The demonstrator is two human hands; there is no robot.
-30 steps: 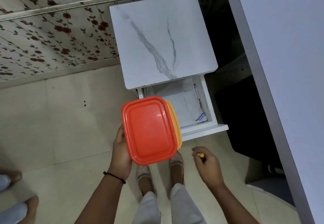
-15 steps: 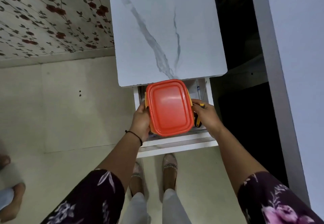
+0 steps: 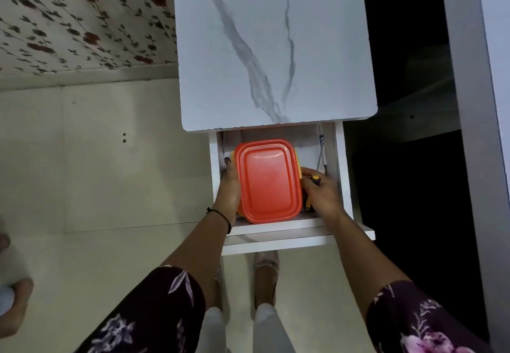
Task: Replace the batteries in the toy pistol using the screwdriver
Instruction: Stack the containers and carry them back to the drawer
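One orange-lidded yellow plastic box [image 3: 269, 181], one yellow-handled screwdriver [image 3: 319, 160], one white drawer [image 3: 276, 231], one marble-patterned worktop [image 3: 276, 48], two hands: left hand [image 3: 230, 187], right hand [image 3: 323, 195].

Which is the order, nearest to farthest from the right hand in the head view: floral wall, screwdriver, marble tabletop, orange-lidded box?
1. screwdriver, gripped in the right hand.
2. orange-lidded box, just left, in the drawer.
3. marble tabletop, beyond the drawer.
4. floral wall, far upper left.
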